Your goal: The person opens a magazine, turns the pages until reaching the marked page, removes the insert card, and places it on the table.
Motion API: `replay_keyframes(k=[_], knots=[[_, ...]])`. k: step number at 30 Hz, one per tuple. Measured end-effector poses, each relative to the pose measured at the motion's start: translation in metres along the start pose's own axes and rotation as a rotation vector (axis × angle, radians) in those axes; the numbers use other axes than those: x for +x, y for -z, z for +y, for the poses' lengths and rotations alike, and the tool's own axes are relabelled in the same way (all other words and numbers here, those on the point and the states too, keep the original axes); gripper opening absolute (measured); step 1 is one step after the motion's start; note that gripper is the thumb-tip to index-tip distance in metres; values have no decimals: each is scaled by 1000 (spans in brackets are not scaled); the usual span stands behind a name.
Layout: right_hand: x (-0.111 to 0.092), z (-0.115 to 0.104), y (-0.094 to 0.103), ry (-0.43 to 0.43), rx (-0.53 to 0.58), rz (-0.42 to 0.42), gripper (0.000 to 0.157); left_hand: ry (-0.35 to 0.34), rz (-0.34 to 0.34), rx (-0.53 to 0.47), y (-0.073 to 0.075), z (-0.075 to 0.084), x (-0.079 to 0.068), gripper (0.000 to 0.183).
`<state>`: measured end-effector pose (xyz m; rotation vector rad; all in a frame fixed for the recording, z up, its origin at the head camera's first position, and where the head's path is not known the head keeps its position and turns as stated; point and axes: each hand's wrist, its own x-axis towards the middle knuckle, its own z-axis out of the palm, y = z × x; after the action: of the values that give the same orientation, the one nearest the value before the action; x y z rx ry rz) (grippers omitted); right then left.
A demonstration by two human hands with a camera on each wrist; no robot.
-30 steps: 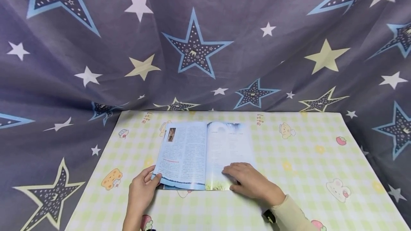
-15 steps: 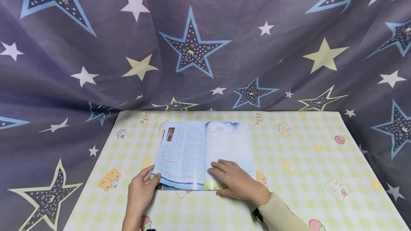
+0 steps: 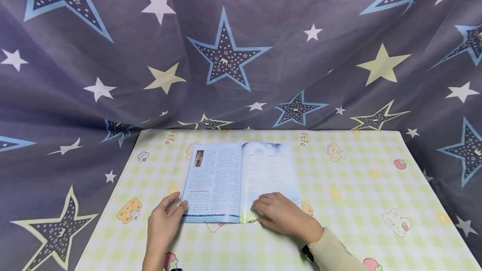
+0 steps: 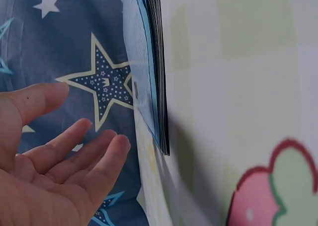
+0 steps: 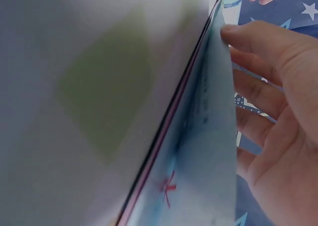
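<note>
A magazine [image 3: 212,183] lies spread on the table, with a text page on the left and a pale page [image 3: 269,170] with green grass at its foot on the right. My left hand [image 3: 165,223] is beside the left edge. In the left wrist view its loosely bent fingers [image 4: 107,159] stand apart from the pages, holding nothing. My right hand [image 3: 284,214] is at the near edge of the right page, fingers bent over the top. From the right wrist, the thumb [image 5: 253,39] overlaps the raised page's underside [image 5: 208,141], pinching it; the fingertips are hidden behind.
A green-and-white checked tablecloth [image 3: 357,204] with cartoon prints covers the table. Behind and around it hangs a dark curtain [image 3: 286,70] with stars. A dark band [image 3: 307,253] is at the right wrist.
The left hand has let go of the left page's corner, which now lies flatter. The right hand slid left over the page, then drew back slightly, its fingers bending more.
</note>
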<state>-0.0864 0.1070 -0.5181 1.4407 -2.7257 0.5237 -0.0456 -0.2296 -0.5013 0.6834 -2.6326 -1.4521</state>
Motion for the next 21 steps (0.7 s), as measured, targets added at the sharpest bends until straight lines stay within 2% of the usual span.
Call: replay_keyframes(k=[4, 8, 11, 15, 21], knots=[[-9, 2, 5, -14, -26, 38, 18, -34, 7, -29, -5, 2, 0, 39], [-24, 11, 13, -84, -17, 69, 17, -64, -2, -63, -11, 5, 0, 34], [-36, 20, 20, -136, -15, 132, 18, -84, -17, -88, -16, 9, 0, 33], [-47, 29, 26, -198, -54, 254, 27, -120, -45, -120, -23, 12, 0, 31], [-50, 33, 26, -343, -127, 407, 54, -187, -107, -166, -40, 22, -2, 28]])
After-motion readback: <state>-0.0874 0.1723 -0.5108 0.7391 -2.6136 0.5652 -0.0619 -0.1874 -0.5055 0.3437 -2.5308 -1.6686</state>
